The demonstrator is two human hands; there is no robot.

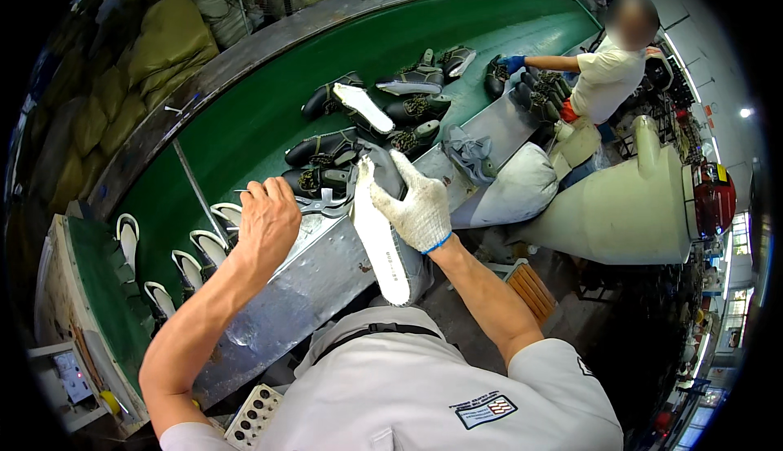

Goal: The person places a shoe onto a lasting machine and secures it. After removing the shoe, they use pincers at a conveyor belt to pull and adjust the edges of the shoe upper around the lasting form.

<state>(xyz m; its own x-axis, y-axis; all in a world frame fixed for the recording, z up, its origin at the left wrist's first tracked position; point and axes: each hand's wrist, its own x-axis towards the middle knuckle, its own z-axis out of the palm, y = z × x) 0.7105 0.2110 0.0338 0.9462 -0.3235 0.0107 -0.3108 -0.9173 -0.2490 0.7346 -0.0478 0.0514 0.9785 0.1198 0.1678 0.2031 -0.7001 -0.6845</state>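
My bare left hand (269, 221) is closed around the handles of grey metal pliers (325, 204). The pliers' head is close to the side of a shoe, and I cannot tell whether the jaws bite on it. My right hand (416, 202), in a white knit glove with a blue cuff edge, grips that shoe upper (382, 247) near its toe. The shoe stands heel toward me, its white insole turned up and dark grey upper at the far end. Just beyond my hands, black shoes (316, 148) with laces lie on the green conveyor belt (236, 117).
A metal ledge (269, 312) runs along the belt's near side. White-lined shoe uppers (188, 267) stand at the left. To the right are a stuffed white sack (522, 182) and a large beige machine housing (620, 206). A co-worker (608, 80) with blue gloves handles shoes at the far right.
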